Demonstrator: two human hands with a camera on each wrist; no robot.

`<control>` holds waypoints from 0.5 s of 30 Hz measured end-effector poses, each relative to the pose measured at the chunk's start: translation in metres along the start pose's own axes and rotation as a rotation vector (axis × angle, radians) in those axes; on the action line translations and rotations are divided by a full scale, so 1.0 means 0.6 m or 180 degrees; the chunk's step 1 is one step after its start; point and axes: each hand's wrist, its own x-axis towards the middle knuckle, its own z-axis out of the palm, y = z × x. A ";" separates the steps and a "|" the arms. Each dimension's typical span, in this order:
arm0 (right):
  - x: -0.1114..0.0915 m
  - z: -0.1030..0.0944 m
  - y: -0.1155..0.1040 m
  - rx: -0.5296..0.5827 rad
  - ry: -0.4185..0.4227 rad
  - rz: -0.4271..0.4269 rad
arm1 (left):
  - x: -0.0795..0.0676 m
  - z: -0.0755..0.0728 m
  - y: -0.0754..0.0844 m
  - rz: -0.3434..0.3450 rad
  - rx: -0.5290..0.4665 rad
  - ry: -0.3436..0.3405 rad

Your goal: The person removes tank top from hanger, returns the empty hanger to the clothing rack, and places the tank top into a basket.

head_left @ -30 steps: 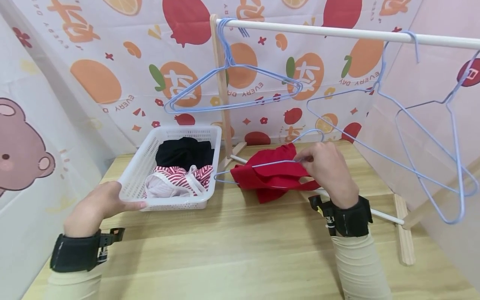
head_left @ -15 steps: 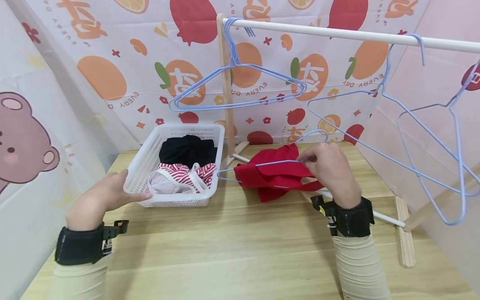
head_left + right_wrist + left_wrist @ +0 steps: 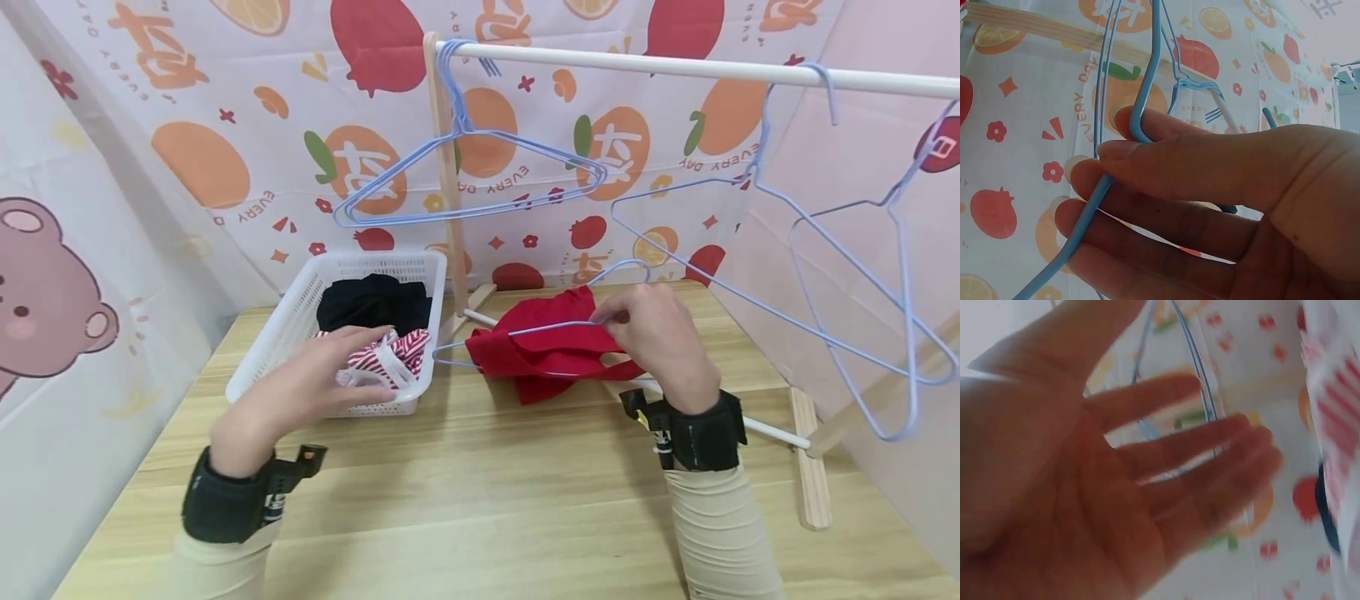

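Note:
My left hand [image 3: 300, 383] hovers over the near side of a white plastic basket [image 3: 440, 308], fingers stretched out and thumb apart. Its palm and spread fingers face the left wrist view, holding nothing. In the basket lie a black garment [image 3: 371, 300] and a red-and-white striped garment with pale cups [image 3: 401, 354], partly hidden by the hand. My right hand [image 3: 660, 342] pinches a blue wire hanger [image 3: 1088, 212] between thumb and fingers. This hanger's frame crosses a red garment [image 3: 536, 354] lying bunched on the table, and its hook sticks up behind the cloth.
Above the table runs a white rail [image 3: 637, 61] on wooden posts. Several blue hangers [image 3: 468, 133] hang bunched at its left end, others [image 3: 757, 179] at the right. A wooden foot [image 3: 810, 467] stands at right. Printed curtains [image 3: 285, 167] close off the back and sides.
My left hand has left the basket's near left corner and moved right, over the striped garment. My right hand stays on the hanger; the red garment lies as before.

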 end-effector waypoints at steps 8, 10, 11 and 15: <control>-0.003 0.001 -0.004 -0.0029 -0.0040 0.0024 | 0.061 0.045 0.066 0.0595 -0.0129 0.0320; -0.004 0.002 -0.005 -0.0034 -0.0039 0.0010 | 0.073 0.055 0.080 0.0727 -0.0180 0.0357; -0.004 0.003 -0.006 -0.0046 -0.0035 -0.0003 | 0.079 0.060 0.086 0.0803 -0.0186 0.0374; -0.004 0.004 -0.012 -0.0087 -0.0055 -0.0026 | 0.094 0.075 0.105 0.0976 -0.0187 0.0387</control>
